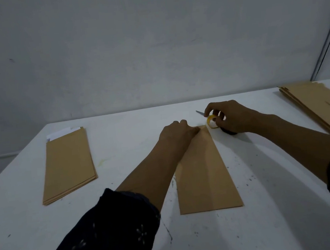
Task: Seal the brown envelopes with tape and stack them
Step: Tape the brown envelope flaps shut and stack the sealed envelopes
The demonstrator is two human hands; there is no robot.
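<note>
Brown envelope lies lengthwise on white table, centre. Left hand presses curled fingers on its far folded flap. At 1 o'clock, right hand grips yellow tape roll just beside the flap. Envelope stack at 10 o'clock; second stack at 2 o'clock.

- The left hand covers the far left corner of the middle envelope, hiding its flap.
- The right hand hides most of the tape roll and the scissors; only a blade tip shows.
- The right stack is cut off by the right edge.
- Both sleeves run off the near edge.
</note>
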